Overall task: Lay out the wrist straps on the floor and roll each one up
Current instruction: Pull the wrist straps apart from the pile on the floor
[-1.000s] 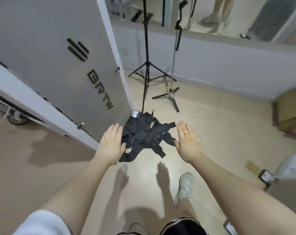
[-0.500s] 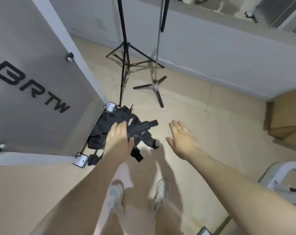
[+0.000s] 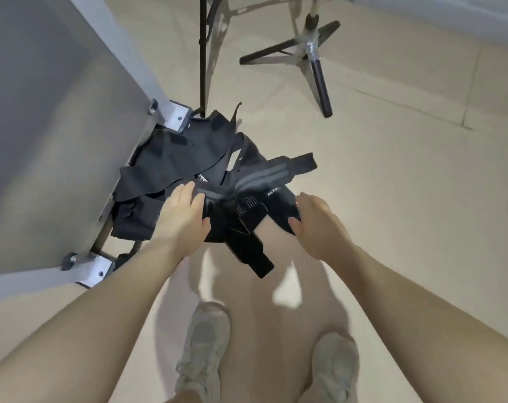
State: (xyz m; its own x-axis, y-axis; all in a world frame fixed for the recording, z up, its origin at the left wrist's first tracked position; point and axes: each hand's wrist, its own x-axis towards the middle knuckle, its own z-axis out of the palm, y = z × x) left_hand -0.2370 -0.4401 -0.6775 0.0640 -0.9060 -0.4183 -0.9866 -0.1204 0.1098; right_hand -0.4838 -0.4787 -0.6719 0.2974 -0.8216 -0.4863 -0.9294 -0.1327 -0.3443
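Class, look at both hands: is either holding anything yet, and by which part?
Nothing is clearly held. The left hand and right hand reach the strap pile, fingers extended.

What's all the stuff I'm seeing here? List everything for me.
straps: a tangled pile, count unclear, black with grey stripes, on the floor beside the panel's feet
panel: one, grey with white edge, standing at left
brackets: two, white with bolts, at the panel's lower corners
black tripod: one, behind the pile, only partly in view
silver tripod: one, silver pole with black legs, upper right on the floor
floor: beige tiles
shoes: two, pale grey, at the bottom
left hand: fingers fairly straight, over the pile's left side
right hand: fingers curled down at the pile's right edge; grip unclear
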